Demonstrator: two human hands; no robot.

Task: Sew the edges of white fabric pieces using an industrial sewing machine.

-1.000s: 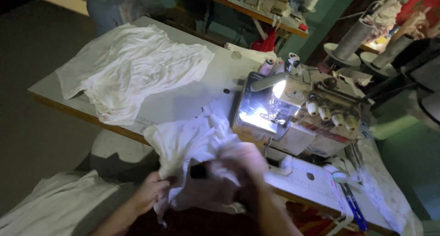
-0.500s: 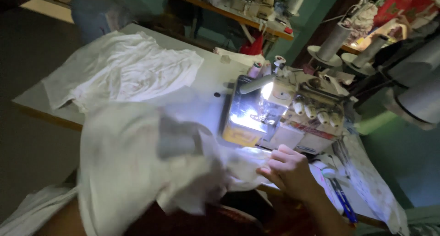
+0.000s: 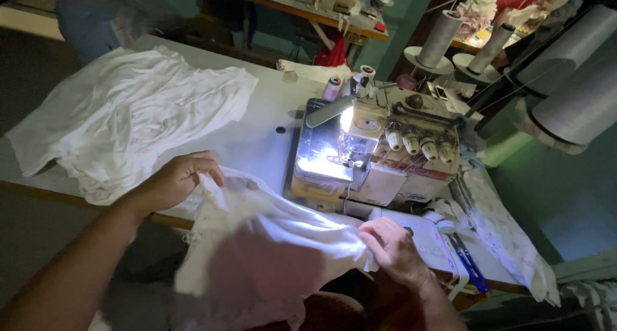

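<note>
A white cloth piece (image 3: 257,247) is stretched between both hands in front of the sewing machine (image 3: 376,148). My left hand (image 3: 173,180) grips its upper left edge near the table's front. My right hand (image 3: 395,250) pinches its right edge just below the machine's lit work plate (image 3: 318,164). The cloth hangs down over the table edge toward my lap.
A pile of white garments (image 3: 128,119) lies on the left of the table (image 3: 270,106). Blue scissors (image 3: 469,267) rest at the right, beside another white cloth (image 3: 508,234). Large thread cones (image 3: 440,38) stand behind the machine. Another workbench is at the back.
The cloth was bunched up, then lifted wide across the view; now it is spread lower between both hands. My left hand has come up to the table edge.
</note>
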